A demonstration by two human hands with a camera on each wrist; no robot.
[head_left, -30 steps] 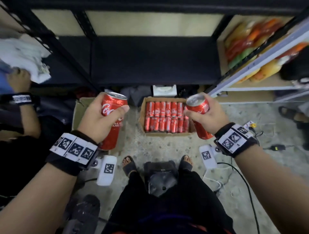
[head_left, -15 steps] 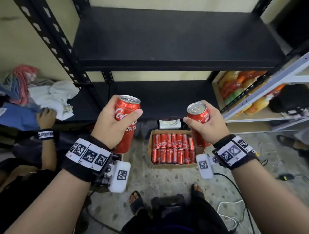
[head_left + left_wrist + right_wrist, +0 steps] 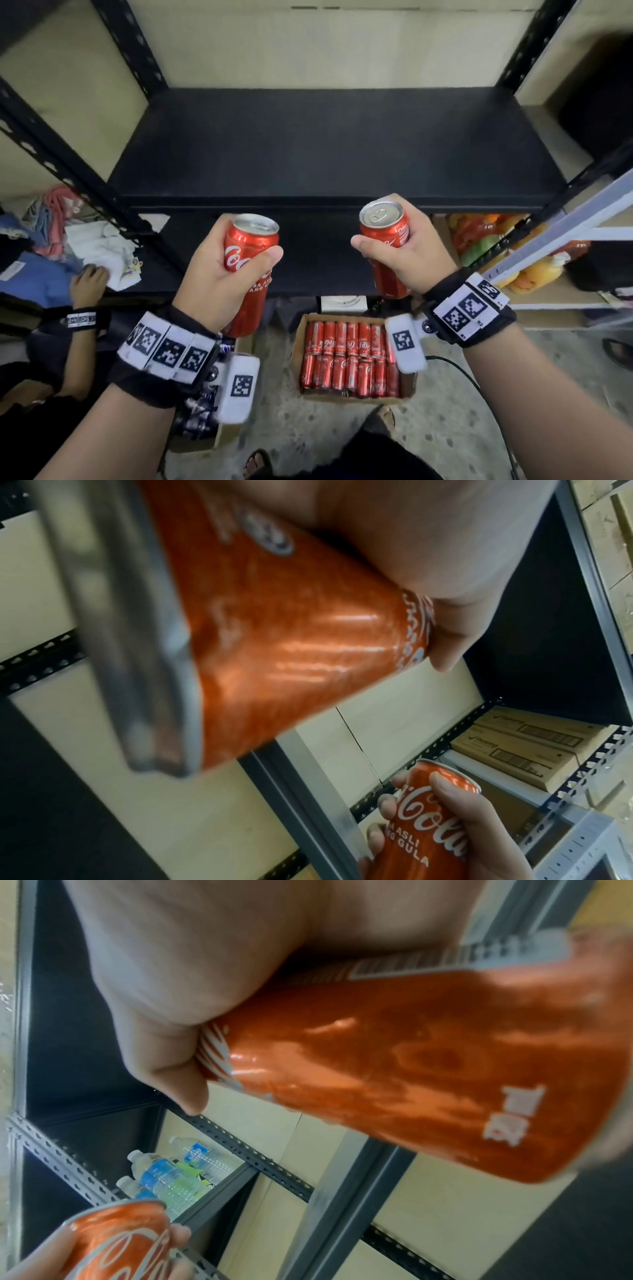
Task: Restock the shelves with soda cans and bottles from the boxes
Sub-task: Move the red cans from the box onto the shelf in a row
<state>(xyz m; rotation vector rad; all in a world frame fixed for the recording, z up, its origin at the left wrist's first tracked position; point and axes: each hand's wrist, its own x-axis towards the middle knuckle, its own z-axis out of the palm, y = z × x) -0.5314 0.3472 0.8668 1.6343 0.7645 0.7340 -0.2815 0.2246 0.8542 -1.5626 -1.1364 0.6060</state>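
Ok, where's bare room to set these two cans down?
The whole black metal shelf board between its black uprights is bare. Crowded: the cardboard box of red cans on the floor and the neighbouring shelf's colourful packets.

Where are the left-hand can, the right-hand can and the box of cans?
left-hand can (image 3: 251, 240): head view, red side wall below the rim.
right-hand can (image 3: 380, 213): head view, silver lid.
box of cans (image 3: 296, 346): head view, left cardboard wall.

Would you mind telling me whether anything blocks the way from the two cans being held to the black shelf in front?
Nothing visible does. The left hand grips one can, the right hand grips the other can, both just before the black shelf, whose board shows bare, with open air between.
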